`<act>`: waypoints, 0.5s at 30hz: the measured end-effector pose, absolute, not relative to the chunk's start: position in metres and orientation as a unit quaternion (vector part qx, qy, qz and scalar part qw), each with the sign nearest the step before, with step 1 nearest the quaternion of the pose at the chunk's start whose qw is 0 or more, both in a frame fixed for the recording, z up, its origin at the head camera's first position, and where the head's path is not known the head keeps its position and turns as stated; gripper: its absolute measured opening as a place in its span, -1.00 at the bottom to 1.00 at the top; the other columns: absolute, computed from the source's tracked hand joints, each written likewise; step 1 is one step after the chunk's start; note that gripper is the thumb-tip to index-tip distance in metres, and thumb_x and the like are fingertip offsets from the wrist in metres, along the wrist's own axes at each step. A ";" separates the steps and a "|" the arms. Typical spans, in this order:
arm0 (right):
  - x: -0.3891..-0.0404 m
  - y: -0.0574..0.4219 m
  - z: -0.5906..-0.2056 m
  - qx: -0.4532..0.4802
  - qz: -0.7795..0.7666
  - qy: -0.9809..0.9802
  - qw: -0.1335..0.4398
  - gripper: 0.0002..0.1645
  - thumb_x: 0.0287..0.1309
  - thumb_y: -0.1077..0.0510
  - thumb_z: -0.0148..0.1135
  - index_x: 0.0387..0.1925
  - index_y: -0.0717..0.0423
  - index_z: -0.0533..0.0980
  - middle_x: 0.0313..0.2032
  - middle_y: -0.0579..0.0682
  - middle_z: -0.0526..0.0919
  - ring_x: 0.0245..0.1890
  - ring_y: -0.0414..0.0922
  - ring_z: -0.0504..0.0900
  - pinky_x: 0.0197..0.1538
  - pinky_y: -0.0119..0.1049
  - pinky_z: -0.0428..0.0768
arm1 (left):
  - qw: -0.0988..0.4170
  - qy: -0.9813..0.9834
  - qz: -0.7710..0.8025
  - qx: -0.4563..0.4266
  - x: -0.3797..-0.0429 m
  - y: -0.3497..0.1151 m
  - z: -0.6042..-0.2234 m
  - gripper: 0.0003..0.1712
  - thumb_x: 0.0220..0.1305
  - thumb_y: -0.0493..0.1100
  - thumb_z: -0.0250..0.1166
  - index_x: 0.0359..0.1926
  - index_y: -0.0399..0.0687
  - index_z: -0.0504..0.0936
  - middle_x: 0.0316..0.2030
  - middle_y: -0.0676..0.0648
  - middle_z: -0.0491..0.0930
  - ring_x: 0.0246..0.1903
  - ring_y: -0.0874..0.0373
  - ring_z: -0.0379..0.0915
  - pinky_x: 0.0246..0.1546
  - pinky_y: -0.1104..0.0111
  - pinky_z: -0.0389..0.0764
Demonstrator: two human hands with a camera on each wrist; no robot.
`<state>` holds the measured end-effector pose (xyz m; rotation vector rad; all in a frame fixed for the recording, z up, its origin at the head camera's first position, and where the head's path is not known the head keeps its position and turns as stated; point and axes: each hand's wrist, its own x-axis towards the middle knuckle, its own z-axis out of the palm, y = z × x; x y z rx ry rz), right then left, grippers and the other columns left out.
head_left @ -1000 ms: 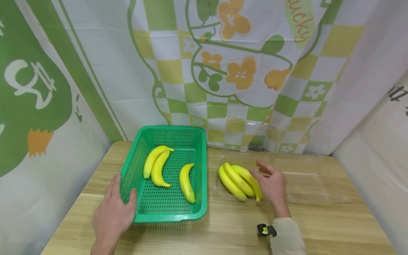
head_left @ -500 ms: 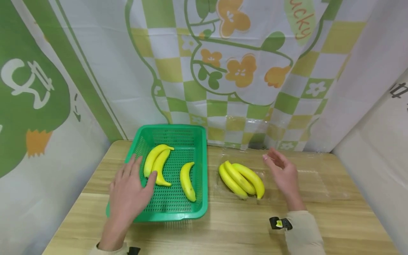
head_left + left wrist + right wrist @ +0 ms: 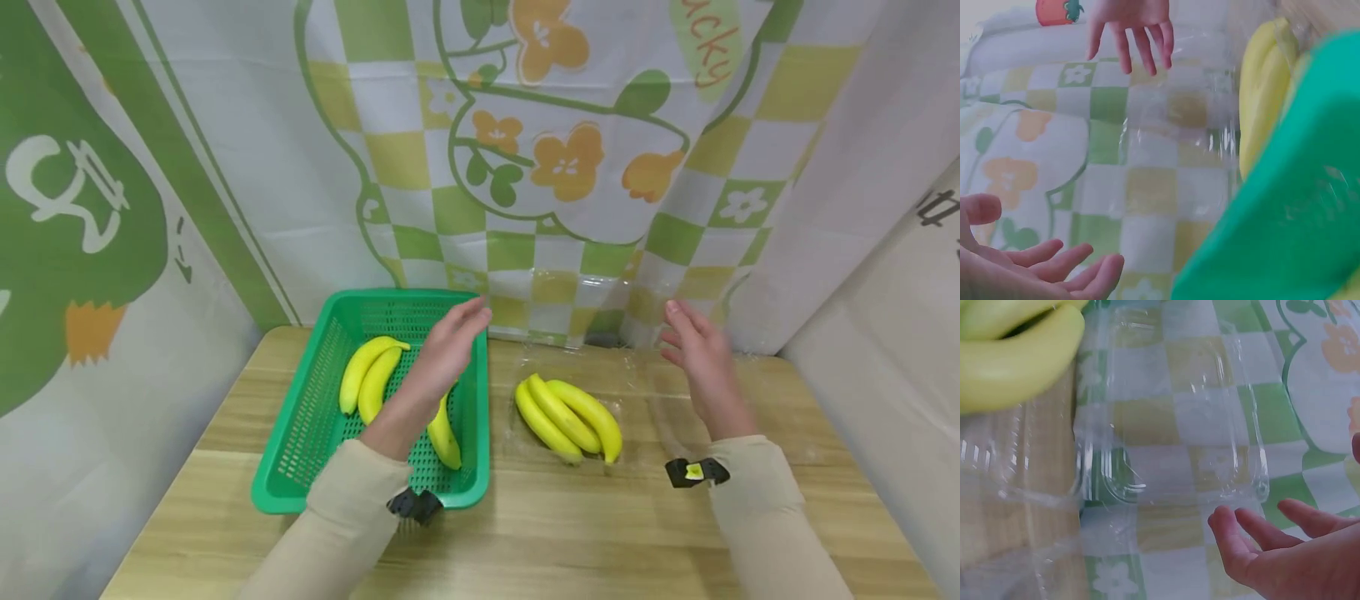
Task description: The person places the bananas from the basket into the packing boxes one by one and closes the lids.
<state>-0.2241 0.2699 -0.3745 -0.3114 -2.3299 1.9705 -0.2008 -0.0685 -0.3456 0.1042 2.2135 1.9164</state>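
My left hand [image 3: 448, 346] hovers over the right side of a green plastic basket [image 3: 281, 500], fingers extended, holding nothing. Two bananas [image 3: 367, 375] lie together in the basket; a third banana [image 3: 444, 437] is partly hidden by my left forearm. Right of the basket, a bunch of bananas [image 3: 566, 421] rests in a clear plastic container. Its transparent lid [image 3: 1172, 406] stands raised against the curtain. My right hand [image 3: 703, 358] is at the lid's right side with fingers loosely spread; in the right wrist view its fingertips [image 3: 1222, 519] overlap the lid's edge.
A patterned green-and-white curtain [image 3: 420, 167] hangs directly behind the wooden table [image 3: 540, 533]. More clear plastic [image 3: 780, 433] lies on the table to the right. Pale cloth walls [image 3: 900, 333] close off both sides.
My left hand has left the basket's left rim and swung up and right across it. My right hand has moved from beside the banana bunch up and right.
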 end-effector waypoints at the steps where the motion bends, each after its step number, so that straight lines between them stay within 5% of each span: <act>1: -0.228 0.272 -0.373 -0.104 0.644 -0.757 0.035 -0.03 0.54 -0.36 0.01 0.69 0.09 0.07 0.64 0.27 0.18 0.52 0.19 0.35 0.03 -0.61 0.63 | 0.112 0.741 0.661 0.032 -0.206 -0.063 -0.345 -0.29 0.65 0.23 -0.01 0.65 0.13 0.21 0.64 -0.02 0.21 0.63 -0.08 0.12 0.60 -0.13 0.28; 8: -0.242 0.278 -0.364 -0.113 0.622 -0.774 0.014 -0.02 0.56 -0.37 -0.05 0.69 0.13 0.05 0.61 0.34 0.21 0.13 -0.16 0.55 -0.09 -0.64 0.64 | 0.148 0.686 0.712 -0.005 -0.246 -0.028 -0.346 -0.25 0.64 0.23 -0.03 0.67 0.06 0.17 0.69 -0.08 0.07 0.63 -0.18 0.09 0.58 -0.09 0.31; 15: -0.248 0.276 -0.359 -0.104 0.590 -0.801 -0.012 0.03 0.53 -0.43 -0.07 0.70 0.09 0.04 0.62 0.29 0.21 0.52 0.27 0.37 -0.04 -0.63 0.60 | 0.164 0.657 0.735 -0.024 -0.276 -0.009 -0.353 -0.24 0.62 0.23 -0.02 0.69 0.13 0.15 0.73 -0.09 -0.06 0.68 -0.23 -0.09 0.64 -0.15 0.17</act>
